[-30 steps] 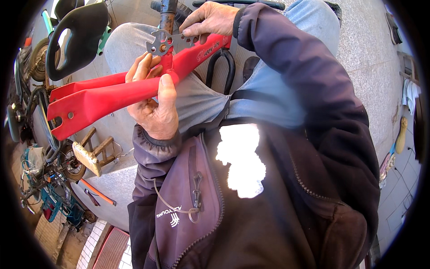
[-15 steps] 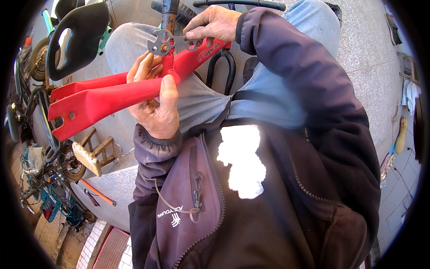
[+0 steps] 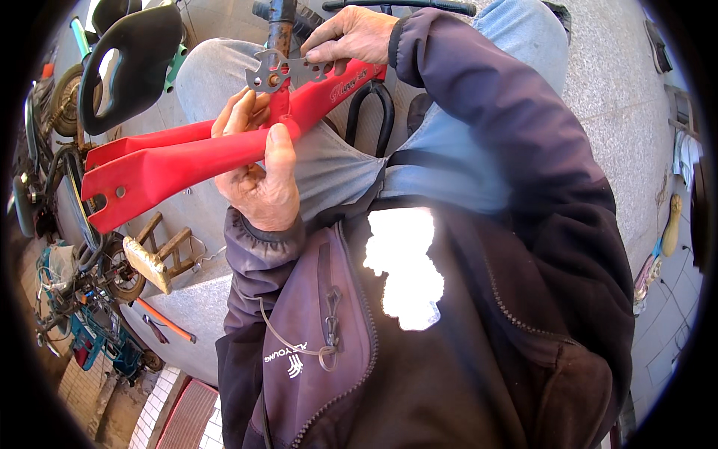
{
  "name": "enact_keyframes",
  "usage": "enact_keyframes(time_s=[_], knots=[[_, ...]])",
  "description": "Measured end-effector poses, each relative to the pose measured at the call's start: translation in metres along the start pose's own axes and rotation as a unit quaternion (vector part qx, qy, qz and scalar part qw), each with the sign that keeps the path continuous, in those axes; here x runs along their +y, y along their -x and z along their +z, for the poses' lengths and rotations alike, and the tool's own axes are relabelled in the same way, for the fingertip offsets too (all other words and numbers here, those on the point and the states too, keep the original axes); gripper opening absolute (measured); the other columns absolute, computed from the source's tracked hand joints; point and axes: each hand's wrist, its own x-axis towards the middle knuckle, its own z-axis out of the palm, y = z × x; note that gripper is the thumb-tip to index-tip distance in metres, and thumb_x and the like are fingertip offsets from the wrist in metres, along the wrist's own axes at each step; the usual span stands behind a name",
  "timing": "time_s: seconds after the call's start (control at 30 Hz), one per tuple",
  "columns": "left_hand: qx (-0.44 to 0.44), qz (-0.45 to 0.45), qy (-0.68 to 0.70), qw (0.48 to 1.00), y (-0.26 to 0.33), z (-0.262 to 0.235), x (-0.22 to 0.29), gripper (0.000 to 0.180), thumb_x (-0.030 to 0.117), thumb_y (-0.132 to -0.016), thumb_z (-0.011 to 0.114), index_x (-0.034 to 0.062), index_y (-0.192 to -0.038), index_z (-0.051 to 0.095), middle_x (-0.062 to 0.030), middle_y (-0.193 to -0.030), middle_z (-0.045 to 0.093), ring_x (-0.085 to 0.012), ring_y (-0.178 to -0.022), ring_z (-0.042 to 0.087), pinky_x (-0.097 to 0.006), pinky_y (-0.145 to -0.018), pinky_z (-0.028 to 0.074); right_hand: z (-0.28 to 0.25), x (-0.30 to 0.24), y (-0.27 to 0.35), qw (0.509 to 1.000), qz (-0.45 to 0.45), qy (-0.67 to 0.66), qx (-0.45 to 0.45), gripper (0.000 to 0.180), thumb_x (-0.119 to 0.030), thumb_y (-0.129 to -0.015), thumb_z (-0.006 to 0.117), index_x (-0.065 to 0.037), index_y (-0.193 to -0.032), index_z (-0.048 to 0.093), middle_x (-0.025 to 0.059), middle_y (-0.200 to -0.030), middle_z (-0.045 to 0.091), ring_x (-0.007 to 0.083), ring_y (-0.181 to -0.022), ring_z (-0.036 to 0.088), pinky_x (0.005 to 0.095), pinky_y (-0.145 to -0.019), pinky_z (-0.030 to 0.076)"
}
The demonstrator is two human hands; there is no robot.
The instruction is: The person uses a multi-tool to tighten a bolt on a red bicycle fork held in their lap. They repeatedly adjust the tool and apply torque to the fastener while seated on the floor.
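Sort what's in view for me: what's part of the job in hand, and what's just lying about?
In use: red frame, in the left hand; flat grey spanner, in the right hand.
Lying about: wooden stool; orange rod; dark shoe.

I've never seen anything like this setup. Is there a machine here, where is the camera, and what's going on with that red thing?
There's no machine: these are a person's two bare hands. A wide fisheye camera worn on the person's head looks down, so straight edges bend near the rim.

The left hand grips a forked red frame part above the lap. The right hand pinches a flat grey metal tool with holes; a brassy fastener shows at the tool's left end.

On the floor to the left are a small wooden stool and an orange tube.
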Motion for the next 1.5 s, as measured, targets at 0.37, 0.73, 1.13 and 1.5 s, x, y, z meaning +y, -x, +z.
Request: enact_keyframes(time_s=[0.37, 0.73, 1.13, 1.5], knots=[[-0.011, 0.010, -0.030, 0.999, 0.000, 0.001, 0.003, 0.041, 0.011, -0.086, 0.057, -0.0083, -0.123, 0.052, -0.0181, -0.124, 0.052, -0.0272, -0.106, 0.057, -0.041, -0.095, 0.047, 0.001, -0.006, 0.009, 1.000, -0.003, 0.017, 0.001, 0.028, -0.022, -0.092, 0.061, -0.003, -0.112, 0.066, 0.0090, -0.092, 0.069, 0.0126, -0.079, 0.063, 0.0252, -0.066, 0.055], [-0.007, 0.012, -0.035, 0.999, 0.000, 0.002, 0.001, 0.037, 0.008, -0.087, 0.053, -0.0091, -0.119, 0.054, -0.0166, -0.127, 0.049, -0.0246, -0.107, 0.057, -0.037, -0.097, 0.045, 0.002, -0.003, 0.008, 1.000, 0.000, 0.004, -0.017, 0.027, -0.021, -0.093, 0.060, -0.003, -0.111, 0.066, 0.0092, -0.092, 0.070, 0.0131, -0.083, 0.064, 0.0257, -0.067, 0.055], [-0.003, 0.006, -0.048, 0.999, -0.001, 0.004, 0.002, 0.035, 0.008, -0.085, 0.054, -0.0085, -0.116, 0.057, -0.0156, -0.125, 0.051, -0.0236, -0.105, 0.058, -0.037, -0.095, 0.046, -0.002, 0.003, 0.008, 0.996, 0.016, -0.071, -0.046, 0.032, -0.019, -0.097, 0.051, 0.000, -0.122, 0.058, 0.0115, -0.103, 0.066, 0.0182, -0.088, 0.065, 0.0313, -0.073, 0.059], [-0.015, 0.026, -0.085, 0.996, -0.001, 0.001, 0.000, 0.039, 0.010, -0.086, 0.053, -0.0083, -0.120, 0.054, -0.0155, -0.125, 0.050, -0.0245, -0.106, 0.057, -0.038, -0.093, 0.047, 0.005, -0.011, 0.019, 0.999, 0.023, 0.046, -0.013, 0.030, -0.022, -0.098, 0.049, -0.005, -0.121, 0.059, 0.0069, -0.087, 0.065, 0.0153, -0.073, 0.064, 0.0284, -0.066, 0.056]])
